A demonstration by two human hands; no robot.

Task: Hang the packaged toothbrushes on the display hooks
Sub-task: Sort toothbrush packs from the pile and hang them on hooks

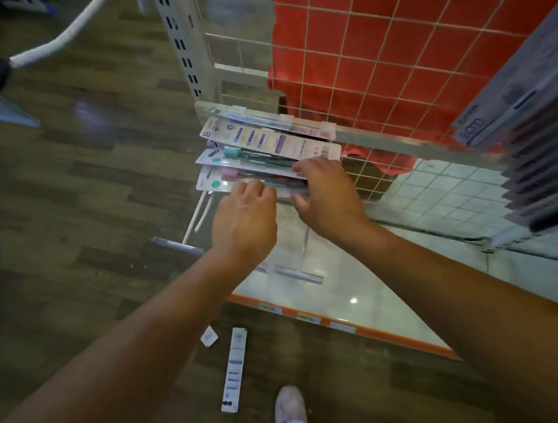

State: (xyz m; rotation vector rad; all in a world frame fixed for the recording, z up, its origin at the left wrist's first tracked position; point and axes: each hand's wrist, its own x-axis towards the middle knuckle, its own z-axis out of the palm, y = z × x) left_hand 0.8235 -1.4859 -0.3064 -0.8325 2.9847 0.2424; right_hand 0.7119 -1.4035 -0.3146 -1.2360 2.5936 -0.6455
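Where the white wire grid (375, 47) ends at the slotted upright (179, 42), the packaged toothbrushes (265, 145) hang in a tight stack, pale cards with teal and pink brush heads, with open wooden floor (86, 193) to their left. The right hand (328, 197) pinches the front packs between fingers and thumb. The left hand (246, 220) curls at their edge, its grip hidden. Two bare hook prongs (199, 214) jut out below.

white hose (66, 33), red cloth (371, 50), pale shoe (287, 402)
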